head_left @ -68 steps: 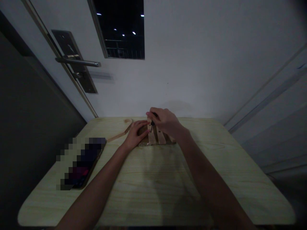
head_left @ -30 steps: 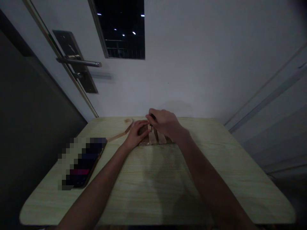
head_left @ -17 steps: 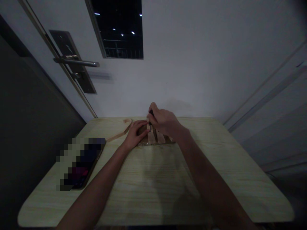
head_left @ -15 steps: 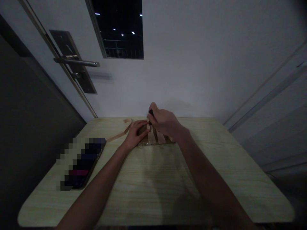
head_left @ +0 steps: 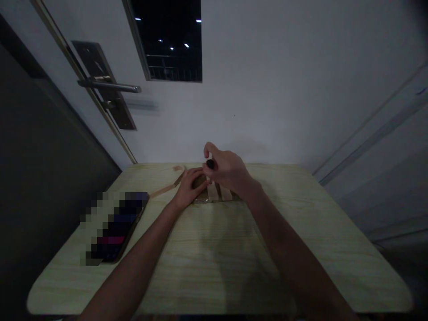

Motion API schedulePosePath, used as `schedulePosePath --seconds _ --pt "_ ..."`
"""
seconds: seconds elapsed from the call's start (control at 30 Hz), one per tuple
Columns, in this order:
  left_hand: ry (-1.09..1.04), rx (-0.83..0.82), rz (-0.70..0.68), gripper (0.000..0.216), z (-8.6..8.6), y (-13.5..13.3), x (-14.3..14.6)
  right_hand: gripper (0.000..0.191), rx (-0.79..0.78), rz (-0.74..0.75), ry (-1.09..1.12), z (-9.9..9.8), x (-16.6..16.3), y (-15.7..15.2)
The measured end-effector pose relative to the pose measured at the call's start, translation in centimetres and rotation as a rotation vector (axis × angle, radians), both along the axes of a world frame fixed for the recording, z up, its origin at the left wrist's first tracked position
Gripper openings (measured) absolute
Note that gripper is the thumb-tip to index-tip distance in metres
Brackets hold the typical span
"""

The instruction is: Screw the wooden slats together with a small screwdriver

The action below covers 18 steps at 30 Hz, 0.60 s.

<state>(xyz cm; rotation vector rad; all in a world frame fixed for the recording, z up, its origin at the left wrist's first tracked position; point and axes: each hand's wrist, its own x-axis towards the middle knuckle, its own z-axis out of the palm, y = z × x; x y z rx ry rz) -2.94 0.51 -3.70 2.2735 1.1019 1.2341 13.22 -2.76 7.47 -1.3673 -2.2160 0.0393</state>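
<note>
On the table lies a flat brown piece [head_left: 199,182] with a shiny front edge; its material is too dark to tell. Pale strips [head_left: 213,191] run across it. My left hand [head_left: 189,185] rests on its left part, fingers stretched and thumb apart, holding nothing visible. Over the strips, my right hand [head_left: 229,168] is closed round a small tool with a black handle [head_left: 210,164], whose exact kind I cannot make out. The working end of the tool is mostly hidden by the fingers, near my left fingertips.
A beige curled strip [head_left: 163,189] lies left of my left hand. The phone [head_left: 123,227], partly pixelated, is on the left side of the light wooden table [head_left: 187,267]. Behind the table stands a white door [head_left: 267,89] with a metal handle [head_left: 113,87] and a dark window [head_left: 170,40].
The tool in my right hand has tilted, so its black handle end now faces me and its shaft shows less. My left hand stays on the brown piece. The view has shifted slightly.
</note>
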Motion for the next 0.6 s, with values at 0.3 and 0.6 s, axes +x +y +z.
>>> schedulePosePath --seconds 0.3,0.6 --pt "-0.007 0.025 0.0 0.031 -0.1 -0.2 0.0 0.026 -0.026 0.049 -0.029 -0.4 0.6 1.0" --pt "0.002 -0.013 0.005 0.03 0.0 -0.1 0.0 0.029 -0.075 0.048 -0.039 0.8 1.2 -0.4"
